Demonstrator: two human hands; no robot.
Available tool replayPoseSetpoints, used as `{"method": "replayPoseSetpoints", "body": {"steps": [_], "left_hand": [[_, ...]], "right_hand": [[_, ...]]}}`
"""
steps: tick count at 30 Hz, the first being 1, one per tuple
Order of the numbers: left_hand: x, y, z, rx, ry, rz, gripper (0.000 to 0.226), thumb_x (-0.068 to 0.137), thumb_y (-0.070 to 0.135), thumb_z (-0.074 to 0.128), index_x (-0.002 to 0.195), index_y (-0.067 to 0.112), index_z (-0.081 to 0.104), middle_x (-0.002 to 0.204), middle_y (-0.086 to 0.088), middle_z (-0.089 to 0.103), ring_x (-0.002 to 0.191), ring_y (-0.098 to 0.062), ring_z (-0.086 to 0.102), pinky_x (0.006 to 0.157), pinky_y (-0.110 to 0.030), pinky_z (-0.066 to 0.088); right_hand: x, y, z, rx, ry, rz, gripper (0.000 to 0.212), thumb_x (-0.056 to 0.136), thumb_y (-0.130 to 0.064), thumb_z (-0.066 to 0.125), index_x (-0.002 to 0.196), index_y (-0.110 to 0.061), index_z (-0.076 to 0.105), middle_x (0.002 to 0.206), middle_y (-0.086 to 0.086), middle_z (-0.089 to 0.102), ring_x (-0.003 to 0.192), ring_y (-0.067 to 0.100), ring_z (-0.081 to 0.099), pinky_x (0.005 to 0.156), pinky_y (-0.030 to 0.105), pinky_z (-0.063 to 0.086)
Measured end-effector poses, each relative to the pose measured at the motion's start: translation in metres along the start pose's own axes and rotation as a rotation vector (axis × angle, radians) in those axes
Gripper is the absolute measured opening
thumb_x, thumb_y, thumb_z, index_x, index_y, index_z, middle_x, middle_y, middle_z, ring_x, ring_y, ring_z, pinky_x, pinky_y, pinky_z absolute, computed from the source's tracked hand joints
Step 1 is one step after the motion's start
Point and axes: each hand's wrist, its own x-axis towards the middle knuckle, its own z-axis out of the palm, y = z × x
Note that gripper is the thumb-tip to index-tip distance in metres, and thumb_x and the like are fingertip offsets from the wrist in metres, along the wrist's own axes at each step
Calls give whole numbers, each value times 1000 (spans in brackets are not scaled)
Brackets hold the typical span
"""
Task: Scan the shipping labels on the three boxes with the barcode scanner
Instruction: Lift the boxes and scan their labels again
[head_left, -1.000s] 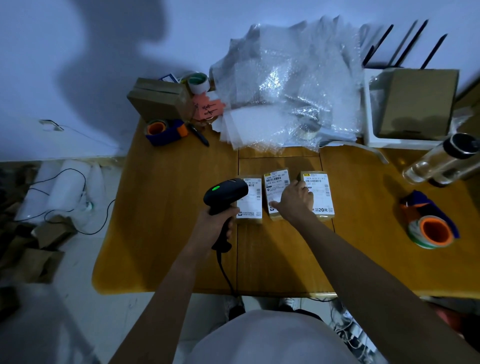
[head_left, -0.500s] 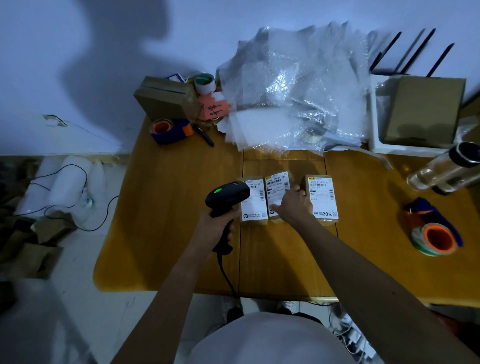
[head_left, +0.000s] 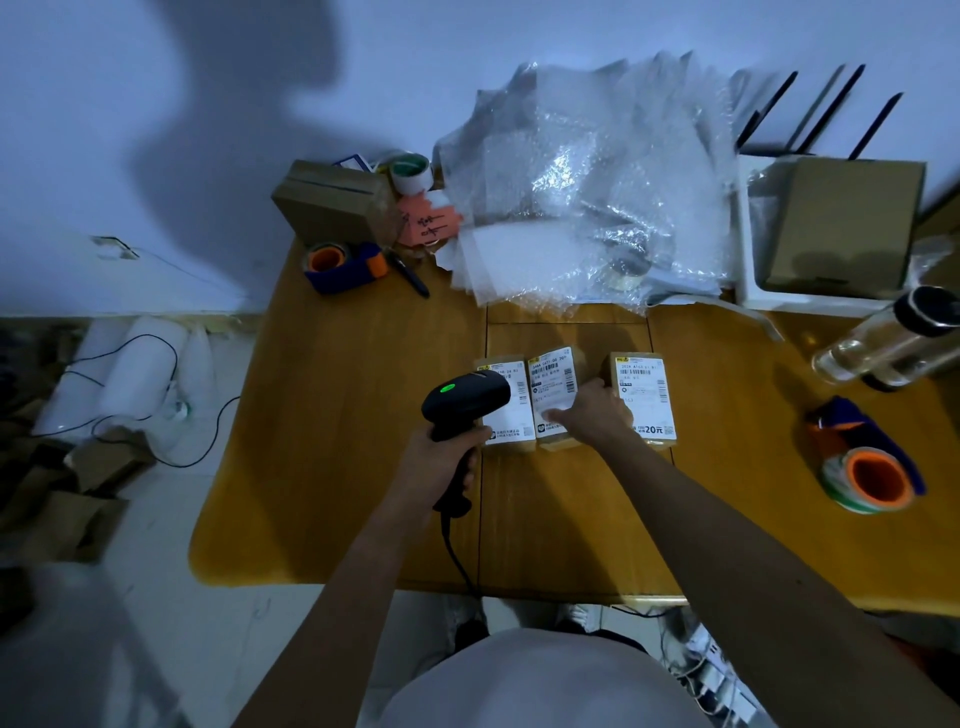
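The left hand (head_left: 444, 457) is gripping the scanner (head_left: 465, 402) by its handle, fingers wrapped fully around it, the head hanging over the near part of the left box (head_left: 506, 410) with a green light glowing on top. The right hand (head_left: 597, 415) is lying flat, fingers stretched out and holding nothing, its fingertips pressing on the middle box (head_left: 553, 387). The right box (head_left: 644, 395) is sitting just beside that hand. All three boxes are lying label-up in a row mid-table (head_left: 337, 415). Farther back, bubble wrap (head_left: 587, 192) is piling against the wall.
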Motion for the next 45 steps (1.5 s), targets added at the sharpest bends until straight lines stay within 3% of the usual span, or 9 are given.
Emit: {"method": "replayPoseSetpoints", "body": {"steps": [7,11,16,20,25,33,36,40,45], "left_hand": [[-2,-1,5,29,-13,12,17,88,20,76,82,9,64,60,-7,56,48,-20,50,53,-30,45],[-3,2,8,35,-11,19,18,89,20,76,88,7,64,61,-6,56,49,-19,50,54,-30,46],[-4,4,16,41,-18,35,16,89,19,76,89,8,66,59,-4,57,49,-19,50,54,-32,45],[-6,8,22,67,-32,51,17,88,20,77,84,11,64,58,-2,57,48,-17,51,53,-30,46],[-13,16,29,46,-52,66,17,87,20,77,86,11,62,59,-3,56,47,-17,50,52,-29,45],[-25,31,39,23,-123,108,16,88,21,76,85,12,63,60,-3,56,48,-17,49,53,-31,46],[-29,40,42,31,-145,131,14,89,20,75,83,14,64,59,-3,56,48,-19,48,58,-34,45],[-35,53,45,9,-168,162,16,90,21,75,83,13,63,59,-3,55,48,-18,48,58,-34,45],[-43,60,50,12,-169,197,16,91,19,73,87,10,61,59,-3,55,49,-18,47,56,-32,44]], "right_hand": [[-5,10,-13,83,-12,2,61,75,-53,81,113,-10,59,107,8,72,95,30,71,82,47,60],[-4,26,-20,134,33,10,68,68,-56,83,114,-12,58,107,8,70,89,28,72,75,47,62],[-11,39,-37,415,-4,-18,51,79,-42,83,113,-9,64,105,4,75,85,19,74,69,36,63],[-20,47,-51,680,-34,-49,54,81,-33,83,123,-6,63,113,5,72,97,21,73,84,38,62],[-34,59,-66,875,-24,-136,73,73,-33,90,131,-8,54,120,7,69,96,19,73,61,22,59],[-53,62,-79,968,-7,-179,68,80,-19,84,133,-6,44,119,10,64,82,14,71,52,19,57],[-59,61,-84,1003,8,-197,66,79,-17,85,130,-7,44,119,11,66,86,18,72,59,26,61],[-66,58,-92,1100,-2,-216,66,77,-11,86,128,-5,44,114,14,71,100,33,71,85,57,58],[-73,52,-100,1153,-11,-240,56,81,-8,82,125,-10,47,113,9,71,96,26,73,93,56,57]]}}
